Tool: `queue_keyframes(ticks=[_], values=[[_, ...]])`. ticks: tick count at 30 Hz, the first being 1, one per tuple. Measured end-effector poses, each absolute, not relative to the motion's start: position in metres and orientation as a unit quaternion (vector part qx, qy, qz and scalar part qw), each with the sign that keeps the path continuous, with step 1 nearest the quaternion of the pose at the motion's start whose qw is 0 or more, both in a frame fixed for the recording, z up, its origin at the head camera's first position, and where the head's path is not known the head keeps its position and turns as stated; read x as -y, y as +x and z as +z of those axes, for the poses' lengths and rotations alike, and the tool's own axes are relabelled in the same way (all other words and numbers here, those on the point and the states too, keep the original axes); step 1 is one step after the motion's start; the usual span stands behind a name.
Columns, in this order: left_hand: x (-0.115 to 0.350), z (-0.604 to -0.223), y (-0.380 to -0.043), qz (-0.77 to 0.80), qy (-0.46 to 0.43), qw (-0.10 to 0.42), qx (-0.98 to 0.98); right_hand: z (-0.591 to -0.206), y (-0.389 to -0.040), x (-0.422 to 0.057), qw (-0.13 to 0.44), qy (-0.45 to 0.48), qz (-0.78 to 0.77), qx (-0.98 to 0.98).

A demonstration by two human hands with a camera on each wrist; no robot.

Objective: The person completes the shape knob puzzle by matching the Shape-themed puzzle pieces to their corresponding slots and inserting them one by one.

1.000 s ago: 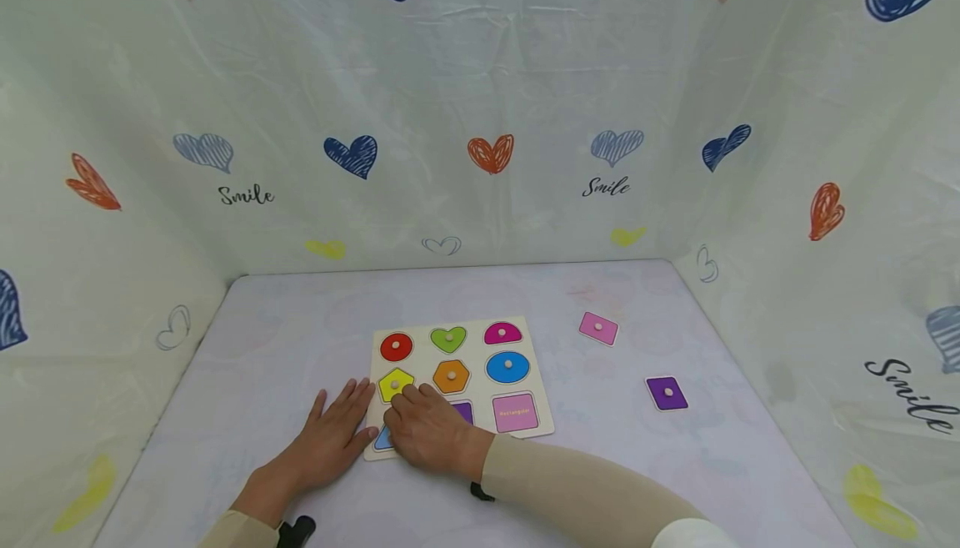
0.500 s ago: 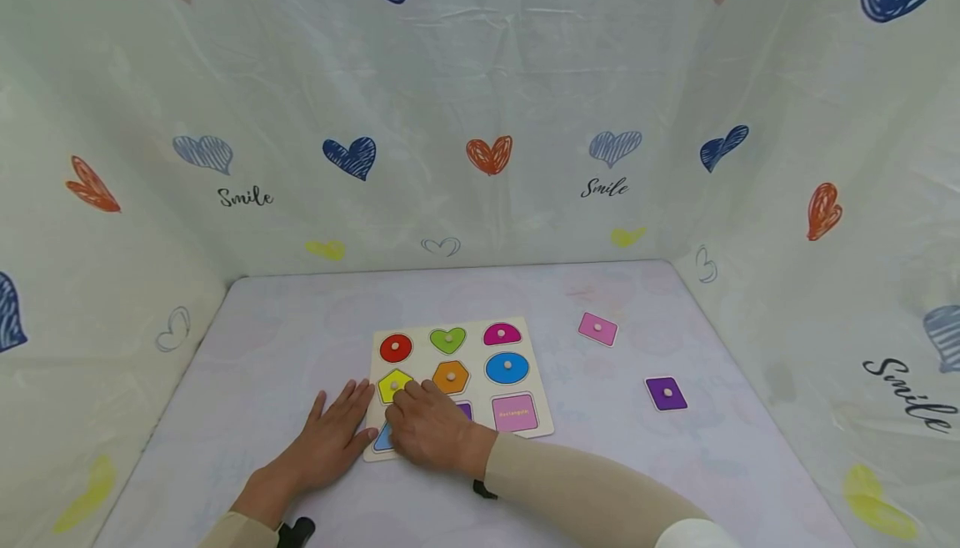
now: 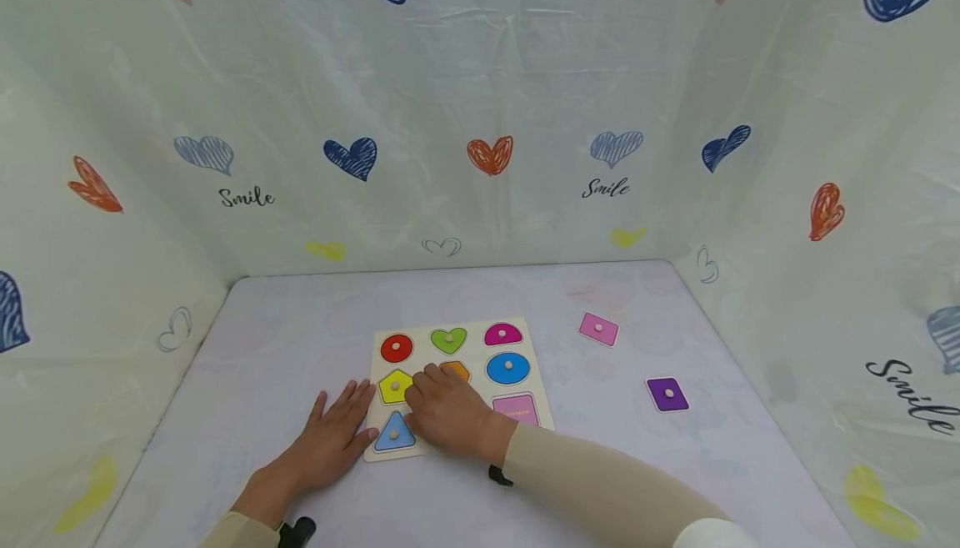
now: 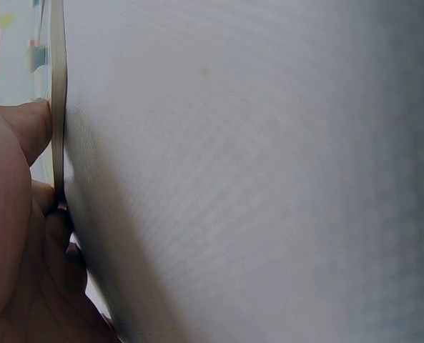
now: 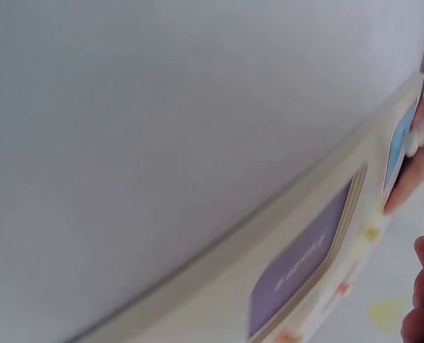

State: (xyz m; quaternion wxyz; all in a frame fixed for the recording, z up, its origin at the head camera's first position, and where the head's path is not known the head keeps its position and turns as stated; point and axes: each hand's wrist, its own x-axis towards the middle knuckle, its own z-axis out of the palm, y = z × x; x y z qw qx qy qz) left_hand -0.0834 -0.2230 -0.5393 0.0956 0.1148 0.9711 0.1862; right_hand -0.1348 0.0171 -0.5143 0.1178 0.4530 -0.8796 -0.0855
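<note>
A cream peg puzzle board point(image 3: 477, 333) lies on the table. My left hand point(image 3: 328, 435) rests spread on the tabletop, thumb and fingers against the board's left edge. Over the lower middle of the board, my right hand point(image 3: 459, 416) has loosely curled fingers, and nothing shows between them. Just left of it a blue triangle piece point(image 3: 394, 433) sits in its recess, knob up. The right wrist view shows a bare purple recess point(image 5: 297, 268) with lettering; the right hand covers it in the head view. A pink lettered recess point(image 3: 516, 408) is partly visible at the lower right.
Red circle point(image 3: 396, 348), green heart point(image 3: 448, 339), magenta half-circle point(image 3: 502, 333), blue oval point(image 3: 507, 368), yellow pentagon point(image 3: 393, 387) and orange hexagon point(image 3: 454, 369) pieces sit in the board. A pink rectangle piece point(image 3: 599, 329) and purple four-sided piece point(image 3: 667, 394) lie right of it.
My right hand has come off the blue triangle and moved right and slightly up, uncovering the whole triangle and hiding the purple recess. The left hand has stayed still.
</note>
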Motion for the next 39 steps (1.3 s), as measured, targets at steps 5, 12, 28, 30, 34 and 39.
queue_keyframes(ticks=[5,12,28,30,34,39], values=[[0.223,-0.540,-0.083,0.178,0.110,0.095,-0.973,-0.516,-0.144,-0.033,0.131,0.433,-0.081,0.888],[0.224,-0.541,-0.083,0.173,0.112,0.090,-0.974,-0.515,-0.156,-0.063,0.131,0.408,-0.054,0.902],[0.225,-0.543,-0.082,0.173,0.111,0.093,-0.974,-0.512,-0.170,-0.168,0.192,0.366,0.000,0.911],[0.224,-0.543,-0.082,0.173,0.111,0.093,-0.974,-0.512,-0.170,-0.184,0.184,0.360,-0.003,0.915],[0.223,-0.541,-0.083,0.169,0.110,0.094,-0.975,-0.514,-0.169,-0.219,0.177,0.351,-0.018,0.920],[0.221,-0.540,-0.084,0.167,0.111,0.094,-0.975,-0.520,-0.170,-0.268,0.184,0.363,-0.015,0.913]])
